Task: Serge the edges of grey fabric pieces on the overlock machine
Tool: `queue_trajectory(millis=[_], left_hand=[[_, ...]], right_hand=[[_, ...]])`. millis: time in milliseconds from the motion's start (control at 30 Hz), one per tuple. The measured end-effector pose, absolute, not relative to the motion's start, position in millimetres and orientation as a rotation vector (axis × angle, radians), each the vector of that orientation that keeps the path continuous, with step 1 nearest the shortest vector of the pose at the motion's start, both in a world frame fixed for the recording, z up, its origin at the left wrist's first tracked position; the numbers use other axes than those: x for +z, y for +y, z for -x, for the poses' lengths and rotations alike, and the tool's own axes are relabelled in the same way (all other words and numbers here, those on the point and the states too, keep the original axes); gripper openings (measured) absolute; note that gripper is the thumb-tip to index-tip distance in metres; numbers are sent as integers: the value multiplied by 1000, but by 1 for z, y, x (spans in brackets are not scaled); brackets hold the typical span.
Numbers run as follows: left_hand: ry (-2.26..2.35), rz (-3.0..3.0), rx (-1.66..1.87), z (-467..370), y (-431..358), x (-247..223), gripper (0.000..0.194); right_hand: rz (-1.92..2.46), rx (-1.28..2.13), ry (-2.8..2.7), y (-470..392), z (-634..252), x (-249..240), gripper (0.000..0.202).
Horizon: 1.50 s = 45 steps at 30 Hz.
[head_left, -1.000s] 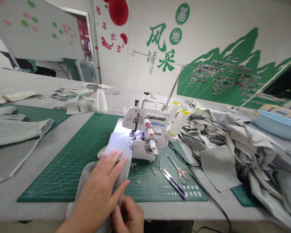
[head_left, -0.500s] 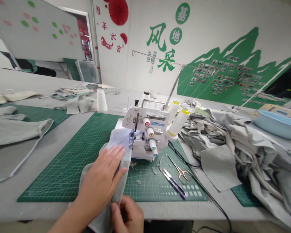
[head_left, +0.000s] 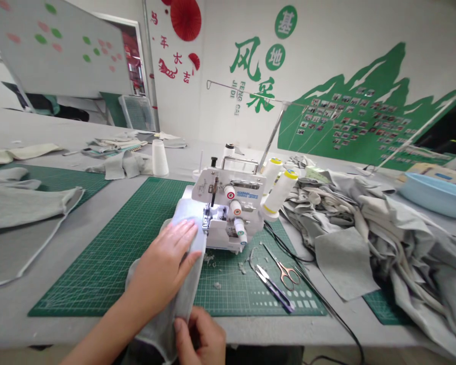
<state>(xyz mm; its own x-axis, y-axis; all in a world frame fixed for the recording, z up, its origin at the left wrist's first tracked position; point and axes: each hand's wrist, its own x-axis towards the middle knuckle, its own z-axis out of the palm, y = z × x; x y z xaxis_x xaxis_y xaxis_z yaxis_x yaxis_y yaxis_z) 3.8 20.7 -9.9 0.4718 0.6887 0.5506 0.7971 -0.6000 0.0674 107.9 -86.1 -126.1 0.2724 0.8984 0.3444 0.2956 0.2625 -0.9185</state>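
A white overlock sewing machine point(head_left: 231, 203) stands on a green cutting mat point(head_left: 110, 253), its needle area lit. Grey fabric point(head_left: 190, 263) runs from the presser foot down over the table's front edge. My left hand point(head_left: 167, 258) lies flat on the fabric just left of the foot, fingers stretched out. Near the front edge my right hand point(head_left: 201, 334) pinches the fabric's right edge between thumb and fingers.
Scissors point(head_left: 287, 274) and purple-handled thread snips point(head_left: 275, 289) lie right of the machine, beside black cables point(head_left: 327, 301). Heaped grey cloth point(head_left: 345, 258) and a blue basin point(head_left: 437, 195) are at the right. More cloth point(head_left: 26, 208) lies left; a white thread cone point(head_left: 159, 158) stands behind.
The fabric has moved a little forward past the presser foot, and my left hand has slid slightly forward with it. My right hand has hardly moved.
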Motion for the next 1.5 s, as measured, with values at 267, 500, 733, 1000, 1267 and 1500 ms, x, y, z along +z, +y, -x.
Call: queue_trajectory(millis=[267,500,733,1000,1267,1500], left_hand=[[-1371,2596,-760,-4,30,-1,54],[-1391,2660,-725,-5,44,6,51],[-1403,2727,-658,-1,47,15,51],[-1417,2699,-668,-3,53,11,51],[-1439,2737,-656,-6,68,17,51],[-1283,2648,-831,7,40,15,49]], right_hand=[[1292,673,-1242,-87,-106,-130,29],[1284,757,-1190,-87,-104,-136,31],[1296,808,-1145,-87,-103,-138,31],[1295,819,-1107,-88,-102,-136,33],[1261,856,-1058,-87,-101,-133,36],[1201,978,-964,-86,-100,-134,48]])
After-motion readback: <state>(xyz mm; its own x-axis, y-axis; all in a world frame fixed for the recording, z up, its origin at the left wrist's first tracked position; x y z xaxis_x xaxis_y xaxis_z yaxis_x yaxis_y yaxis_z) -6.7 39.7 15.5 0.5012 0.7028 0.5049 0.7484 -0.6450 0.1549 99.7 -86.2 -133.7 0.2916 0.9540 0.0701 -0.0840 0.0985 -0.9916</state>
